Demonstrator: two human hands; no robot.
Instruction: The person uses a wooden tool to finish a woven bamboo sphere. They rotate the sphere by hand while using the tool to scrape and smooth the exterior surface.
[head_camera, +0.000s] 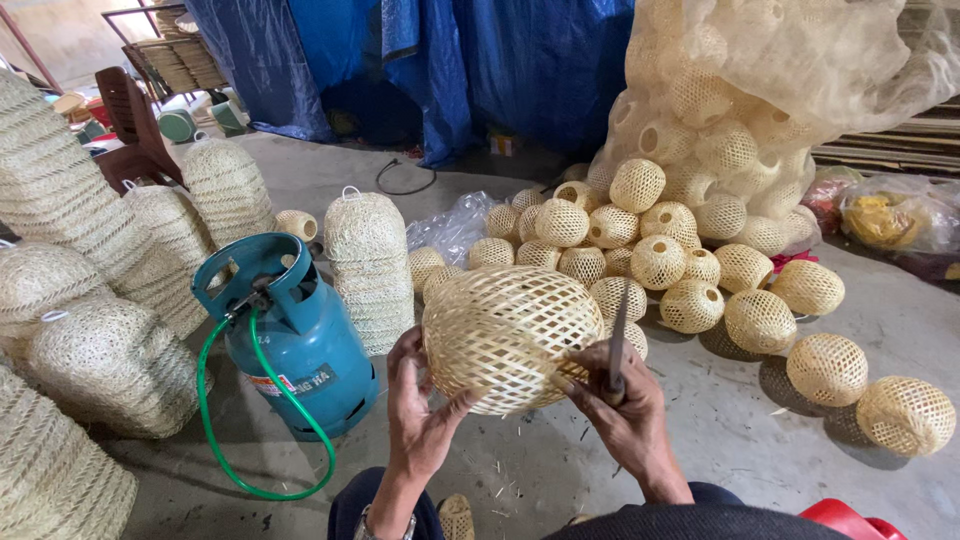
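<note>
A left hand (420, 410) cups a woven bamboo globe (510, 335) while the right hand (625, 405), clamped on a knife (617, 345), trims its edge; careful blade control seems needed.

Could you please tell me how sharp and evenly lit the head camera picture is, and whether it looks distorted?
Head view: soft, even daylight, with faint shadows under the small round woven bamboo balls; the large woven bamboo globe between the left hand and right hand is sharp; wide-angle bending shows at the edges; no glare on the teal gas cylinder.
</note>
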